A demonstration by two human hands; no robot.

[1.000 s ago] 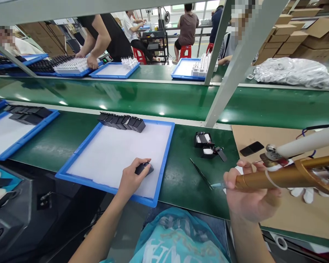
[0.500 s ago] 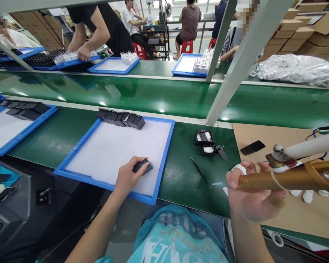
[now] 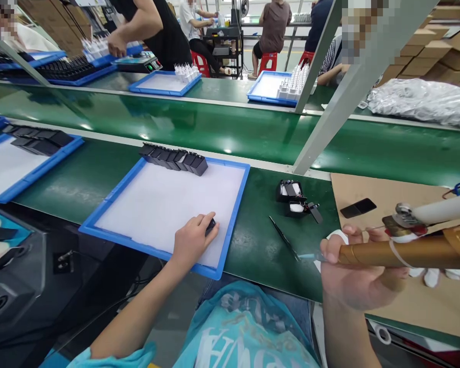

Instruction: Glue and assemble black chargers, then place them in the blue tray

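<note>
My left hand [image 3: 193, 239] is closed on a small black case [image 3: 210, 227] over the right part of a blue-rimmed tray [image 3: 122, 186] with a white lining. Fingers cover most of that case. Wrapped around a gold-brown dispensing gun [image 3: 371, 254], my right hand [image 3: 356, 281] is at the right. The gun's pale blue tip [image 3: 308, 256] points left, near a pair of black tweezers [image 3: 284, 238] on the green bench. Behind the tweezers stand two open black cases [image 3: 291, 191] with white contents and loose flaps. A row of black cases [image 3: 174, 157] lines the tray's far edge.
A phone [image 3: 358, 208] lies on brown cardboard [image 3: 425, 301] at the right. A grey post [image 3: 329, 120] rises behind the bench. Another tray of black cases [image 3: 34, 171] stands at left. Across the green belt [image 3: 214, 128], other people sit or stand by trays.
My left hand has turned and shifted slightly right with the small black case, now covering more of it. My right hand keeps its grip on the gun. The camera view has shifted a little.
</note>
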